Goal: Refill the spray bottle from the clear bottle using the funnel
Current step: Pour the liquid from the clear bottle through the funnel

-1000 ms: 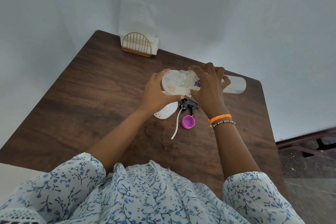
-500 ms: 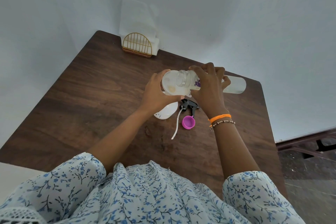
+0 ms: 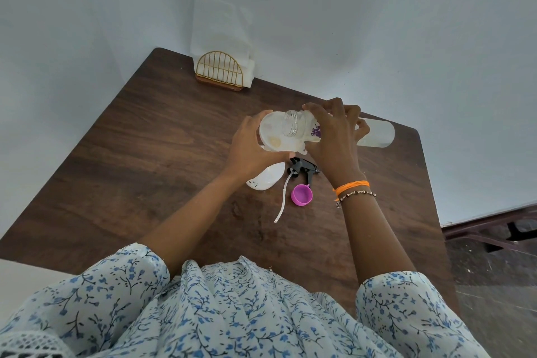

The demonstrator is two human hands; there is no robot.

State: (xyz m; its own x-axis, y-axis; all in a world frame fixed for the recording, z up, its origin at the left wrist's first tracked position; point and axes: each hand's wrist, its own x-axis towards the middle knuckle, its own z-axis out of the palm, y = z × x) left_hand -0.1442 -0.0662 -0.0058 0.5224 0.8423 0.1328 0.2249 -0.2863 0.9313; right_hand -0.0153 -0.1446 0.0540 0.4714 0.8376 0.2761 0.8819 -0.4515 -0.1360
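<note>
Pouring step. Left hand (image 3: 252, 145) grips funnel (image 3: 274, 134) at its rim, steadying it over the spray bottle (image 3: 266, 180) below. Right hand (image 3: 334, 136) curls round clear bottle (image 3: 374, 134), tipped, mouth over the funnel. Next, probably: tilt further, slowly.

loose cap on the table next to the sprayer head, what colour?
Purple-pink cap, lying open side up beside the black sprayer head. Head view, the only one.

Both arms reach forward, hands close together. Left hand (image 3: 250, 148): fingers curled in a grip. Right hand (image 3: 334, 139): fingers curled in a grip, wrist banded.
</note>
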